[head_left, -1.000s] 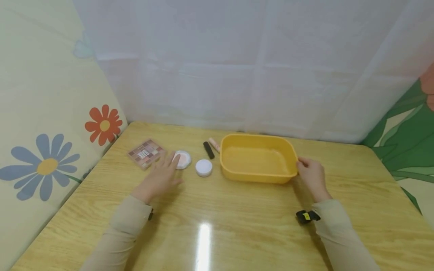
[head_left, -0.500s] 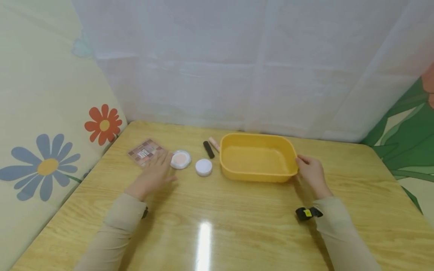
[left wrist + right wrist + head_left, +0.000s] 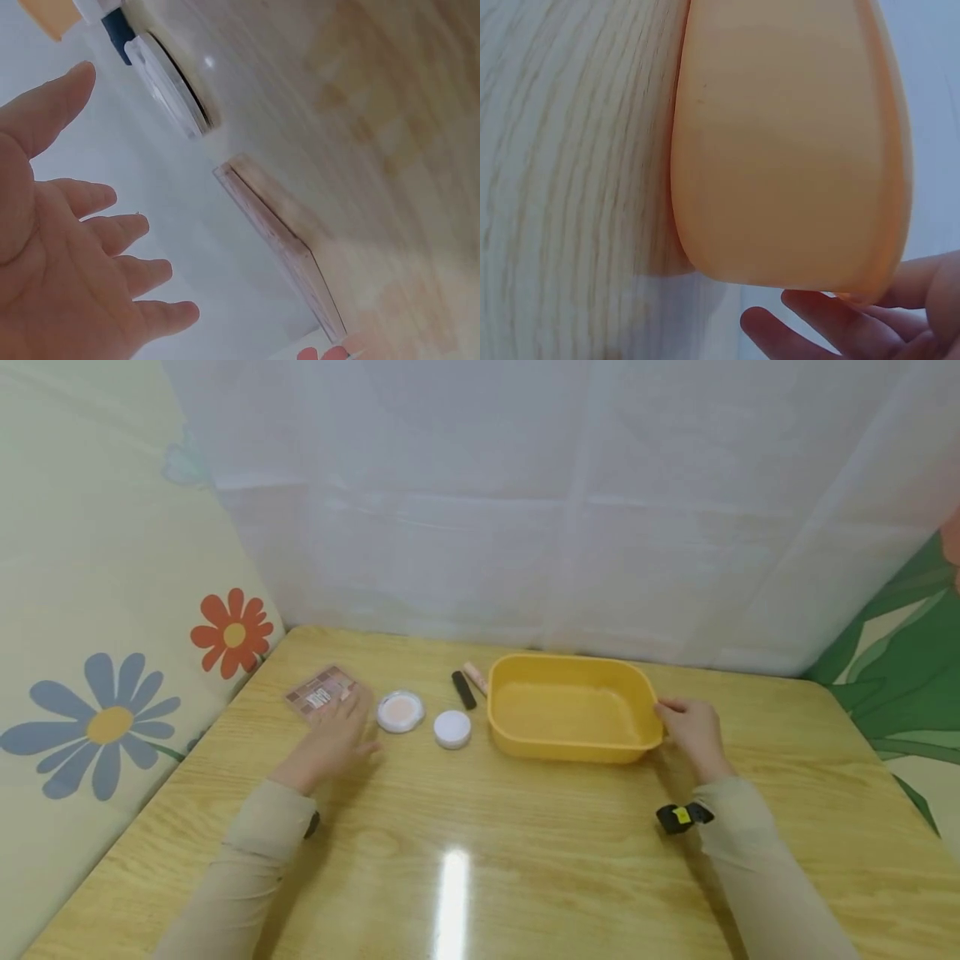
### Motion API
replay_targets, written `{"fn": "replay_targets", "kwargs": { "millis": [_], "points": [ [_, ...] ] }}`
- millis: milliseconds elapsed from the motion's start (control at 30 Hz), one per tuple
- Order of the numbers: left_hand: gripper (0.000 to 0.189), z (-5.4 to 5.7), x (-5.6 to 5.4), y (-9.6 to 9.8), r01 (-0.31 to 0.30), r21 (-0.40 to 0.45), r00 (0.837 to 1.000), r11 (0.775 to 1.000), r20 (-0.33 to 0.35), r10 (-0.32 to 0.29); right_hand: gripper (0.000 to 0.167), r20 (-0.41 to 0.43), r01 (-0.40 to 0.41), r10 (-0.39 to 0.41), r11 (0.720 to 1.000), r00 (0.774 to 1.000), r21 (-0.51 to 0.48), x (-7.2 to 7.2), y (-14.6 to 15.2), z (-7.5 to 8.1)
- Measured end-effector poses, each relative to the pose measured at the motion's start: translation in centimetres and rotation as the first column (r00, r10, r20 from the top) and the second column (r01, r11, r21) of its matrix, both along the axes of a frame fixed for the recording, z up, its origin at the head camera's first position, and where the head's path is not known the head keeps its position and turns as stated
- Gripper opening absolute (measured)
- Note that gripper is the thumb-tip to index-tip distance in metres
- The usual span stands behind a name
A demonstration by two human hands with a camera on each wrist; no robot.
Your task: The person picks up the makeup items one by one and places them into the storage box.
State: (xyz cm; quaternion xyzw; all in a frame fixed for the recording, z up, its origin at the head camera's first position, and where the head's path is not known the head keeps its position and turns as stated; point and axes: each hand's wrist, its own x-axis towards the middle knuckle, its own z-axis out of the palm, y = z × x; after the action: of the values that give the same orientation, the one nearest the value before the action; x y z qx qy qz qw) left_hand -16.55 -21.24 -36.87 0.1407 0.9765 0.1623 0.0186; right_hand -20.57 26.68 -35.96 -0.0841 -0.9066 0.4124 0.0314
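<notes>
A white cloth (image 3: 465, 518) hangs behind the wood-grain table (image 3: 525, 835), with a flower-printed panel (image 3: 82, 577) on the left and a leaf-printed one (image 3: 900, 668) on the right. A round white compact (image 3: 400, 711) with a pinkish centre lies just right of the left fingertips, and a round white jar (image 3: 452, 729) sits beside it, nearer the yellow basin (image 3: 562, 752). Behind the jar lie a slim black tube (image 3: 463, 690) and a pale pink tube (image 3: 476, 677), the pink one close by the basin's left end. Compact, jar and tubes thus fill the stretch between the left hand (image 3: 330, 745) and the basin.

The eyeshadow palette (image 3: 318, 692) lies flat at the far left, its near right part under the left fingers as seen from the head; whether they touch it cannot be told. That hand holds nothing, its fingers spread and extended, thumb held out towards the compact side. The right hand (image 3: 693, 737) pinches the basin's right end at the rim, thumb and fingers on the edge, while the basin stands upright on the table, stretching leftward from the grip
</notes>
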Motion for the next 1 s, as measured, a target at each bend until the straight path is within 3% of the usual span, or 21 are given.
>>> {"fn": "replay_targets", "kwargs": {
  "millis": [333,667,867,1000],
  "points": [
    [0.063,0.5,-1.0,-1.2,0.010,0.006,0.999,1.000,-0.033,-0.009,0.045,0.073,-0.019,0.026,0.995,0.997,-0.097,0.1,0.2,0.1],
    [0.064,-0.3,-1.6,-2.2,0.012,0.003,1.000,1.000,-0.010,-0.012,0.044,0.064,-0.058,0.061,0.997,0.996,-0.046,0.3,0.6,0.4],
    [0.062,-0.4,-1.6,-3.2,0.010,-0.100,0.998,0.995,-0.067,-0.017,0.043,0.046,-0.089,0.090,0.996,0.995,-0.012,-0.1,0.0,1.0],
    [0.064,-0.2,-1.5,-3.7,-0.018,-0.094,0.999,0.995,-0.028,0.015,0.043,0.039,-0.099,0.099,0.995,0.994,-0.019,0.0,-0.2,1.0]
  ]
}}
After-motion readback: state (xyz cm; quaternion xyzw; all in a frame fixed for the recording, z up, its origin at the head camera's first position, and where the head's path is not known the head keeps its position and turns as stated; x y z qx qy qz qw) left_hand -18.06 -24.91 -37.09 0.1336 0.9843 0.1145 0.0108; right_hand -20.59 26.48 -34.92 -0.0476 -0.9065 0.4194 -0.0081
